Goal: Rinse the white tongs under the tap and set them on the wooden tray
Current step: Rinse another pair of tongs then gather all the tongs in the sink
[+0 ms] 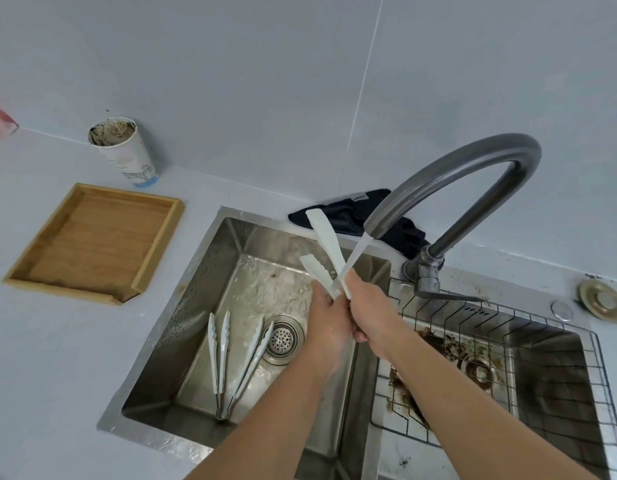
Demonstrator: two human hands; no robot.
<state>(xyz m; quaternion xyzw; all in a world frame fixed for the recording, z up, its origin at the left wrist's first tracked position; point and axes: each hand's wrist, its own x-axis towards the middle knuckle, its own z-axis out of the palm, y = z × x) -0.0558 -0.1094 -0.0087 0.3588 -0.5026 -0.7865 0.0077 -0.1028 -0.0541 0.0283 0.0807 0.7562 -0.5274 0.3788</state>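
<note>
A pale tiled wall backs a light counter with a double steel sink [210, 299] set into it, and a grey arched tap [473, 168] is running into the left basin. Both hands meet under the stream: the left hand [329, 320] and right hand [367, 306] have their fingers curled round the lower part of a pair of white tongs [326, 244], whose two arms splay apart and point up toward the wall. Two more pairs of tongs [238, 358] lie on the basin floor beside the drain [282, 339]. The wooden tray [92, 244] sits well to the left on the counter, with a stained paper cup [123, 150] behind it. The likely trouble is grip: wet plastic held low, with the tips high, could slip and drop back into the basin. Water striking the angled arms may also run down the wrists or spray onto the counter. The carry to the tray crosses open counter, so a dripping pair would wet the wood.
</note>
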